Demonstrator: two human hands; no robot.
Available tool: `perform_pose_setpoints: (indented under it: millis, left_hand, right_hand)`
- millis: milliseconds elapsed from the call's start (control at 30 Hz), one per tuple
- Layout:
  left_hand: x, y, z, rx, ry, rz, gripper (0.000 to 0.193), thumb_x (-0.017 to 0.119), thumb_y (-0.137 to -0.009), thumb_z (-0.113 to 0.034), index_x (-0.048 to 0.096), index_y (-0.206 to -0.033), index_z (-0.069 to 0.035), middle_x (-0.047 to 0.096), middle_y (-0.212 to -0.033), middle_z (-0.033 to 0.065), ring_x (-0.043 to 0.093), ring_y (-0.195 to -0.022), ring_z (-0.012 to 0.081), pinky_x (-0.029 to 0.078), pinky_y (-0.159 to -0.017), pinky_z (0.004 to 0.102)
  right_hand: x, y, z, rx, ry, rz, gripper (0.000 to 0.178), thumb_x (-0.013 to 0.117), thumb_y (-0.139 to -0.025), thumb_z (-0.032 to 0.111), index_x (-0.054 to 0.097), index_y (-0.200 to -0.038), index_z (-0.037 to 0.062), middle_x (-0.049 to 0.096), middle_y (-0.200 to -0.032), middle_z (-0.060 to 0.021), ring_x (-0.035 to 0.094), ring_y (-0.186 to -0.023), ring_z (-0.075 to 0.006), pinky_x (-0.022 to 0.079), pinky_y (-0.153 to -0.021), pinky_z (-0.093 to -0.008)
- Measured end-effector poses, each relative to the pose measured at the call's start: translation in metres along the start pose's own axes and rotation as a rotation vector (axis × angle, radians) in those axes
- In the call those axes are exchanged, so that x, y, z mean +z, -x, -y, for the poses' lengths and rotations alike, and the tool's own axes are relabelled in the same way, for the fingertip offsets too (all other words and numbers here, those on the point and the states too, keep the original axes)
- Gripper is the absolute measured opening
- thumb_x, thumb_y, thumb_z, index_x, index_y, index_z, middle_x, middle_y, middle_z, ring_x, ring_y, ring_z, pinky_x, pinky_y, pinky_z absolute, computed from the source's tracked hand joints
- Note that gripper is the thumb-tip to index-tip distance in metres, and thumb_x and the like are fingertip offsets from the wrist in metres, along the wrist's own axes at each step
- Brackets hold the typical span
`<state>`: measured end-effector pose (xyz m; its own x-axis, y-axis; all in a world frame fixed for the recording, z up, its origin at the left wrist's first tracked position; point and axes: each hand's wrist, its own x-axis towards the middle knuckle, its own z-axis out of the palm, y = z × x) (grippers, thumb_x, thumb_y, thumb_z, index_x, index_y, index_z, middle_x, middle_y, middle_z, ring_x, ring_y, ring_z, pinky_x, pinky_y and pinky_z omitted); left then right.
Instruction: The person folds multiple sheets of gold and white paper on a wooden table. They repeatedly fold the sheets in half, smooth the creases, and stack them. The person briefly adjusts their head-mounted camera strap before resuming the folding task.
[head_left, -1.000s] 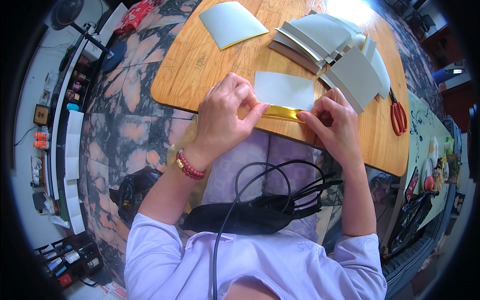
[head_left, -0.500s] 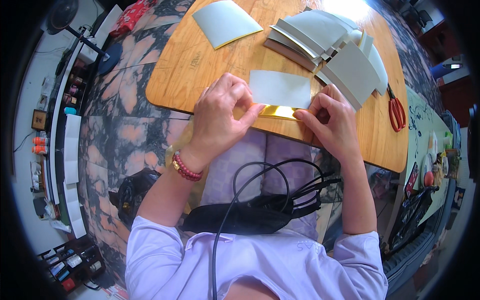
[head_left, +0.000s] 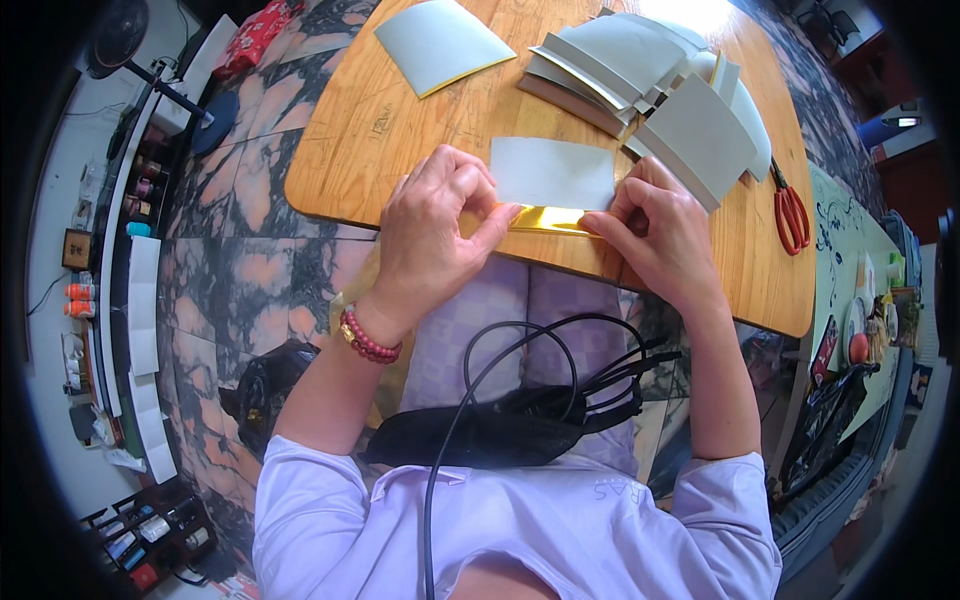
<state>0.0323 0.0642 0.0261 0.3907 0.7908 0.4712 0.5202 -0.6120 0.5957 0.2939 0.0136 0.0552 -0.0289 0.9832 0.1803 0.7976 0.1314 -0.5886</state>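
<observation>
Paper (head_left: pixel 552 172) is lying on wooden table (head_left: pixel 345 165), gold near edge (head_left: pixel 550 219) showing; left hand (head_left: pixel 437 225) and right hand (head_left: pixel 664 228) are pinching its ends.

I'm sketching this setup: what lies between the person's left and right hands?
In the head view, a white sheet with a shiny gold strip along its near edge lies between the left hand and right hand.

The paper (head_left: pixel 553 172) is white and gold, the floor (head_left: pixel 255 190) marbled.
</observation>
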Motion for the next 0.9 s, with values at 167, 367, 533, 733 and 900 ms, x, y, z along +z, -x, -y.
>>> perform_pose_setpoints:
  millis: [167, 367, 533, 733, 900]
  left_hand:
    - [0.002, 0.0, -0.006, 0.043, -0.07, -0.062, 0.024, 0.089, -0.09, -0.012, 0.065, -0.09, -0.006, 0.068, -0.105, 0.0078, 0.068, -0.089, 0.0244, 0.057, -0.077, 0.0351]
    - [0.008, 0.002, -0.018, 0.342, -0.218, -0.068, 0.027, 0.079, -0.09, -0.005, 0.077, -0.116, -0.011, 0.073, -0.118, 0.0049, 0.071, -0.102, 0.0266, 0.059, -0.087, 0.0375]
    - [0.01, 0.009, -0.019, 0.462, -0.279, 0.124, 0.051, 0.072, -0.092, -0.008, 0.075, -0.142, -0.015, 0.074, -0.128, 0.0033, 0.073, -0.115, 0.0239, 0.062, -0.095, 0.0378]
    - [0.014, 0.032, -0.036, 0.327, -0.267, 0.114, 0.058, 0.08, -0.094, -0.031, 0.069, -0.15, -0.016, 0.068, -0.144, 0.0061, 0.064, -0.136, 0.0255, 0.053, -0.117, 0.0421]
    - [0.027, 0.04, -0.021, 0.344, -0.334, 0.113, 0.064, 0.08, -0.096, -0.038, 0.065, -0.154, -0.017, 0.065, -0.15, 0.0059, 0.058, -0.144, 0.0257, 0.048, -0.123, 0.0434]
  right_hand:
    - [0.001, 0.002, -0.001, 0.006, -0.019, -0.02, 0.04, 0.092, -0.088, 0.035, 0.069, -0.081, 0.0033, 0.062, -0.089, -0.0068, 0.068, -0.075, -0.0253, 0.054, -0.068, -0.0391]
    - [0.008, 0.011, 0.0, -0.033, 0.015, -0.132, 0.041, 0.092, -0.088, 0.029, 0.065, -0.109, 0.0062, 0.063, -0.104, -0.0085, 0.07, -0.084, -0.0288, 0.058, -0.075, -0.042]
    - [0.014, 0.013, -0.003, -0.096, 0.061, -0.208, 0.044, 0.09, -0.09, 0.027, 0.065, -0.119, 0.0077, 0.065, -0.113, -0.0101, 0.073, -0.097, -0.0317, 0.059, -0.08, -0.0453]
    - [0.022, 0.023, 0.005, -0.18, 0.142, -0.345, 0.043, 0.085, -0.092, 0.017, 0.066, -0.129, 0.0067, 0.068, -0.123, -0.0118, 0.072, -0.107, -0.0352, 0.057, -0.09, -0.0469]
    - [0.043, 0.059, 0.018, -0.471, 0.392, -0.241, 0.055, 0.069, -0.1, 0.007, 0.06, -0.153, 0.0006, 0.064, -0.155, -0.0186, 0.064, -0.142, -0.0344, 0.048, -0.119, -0.0474]
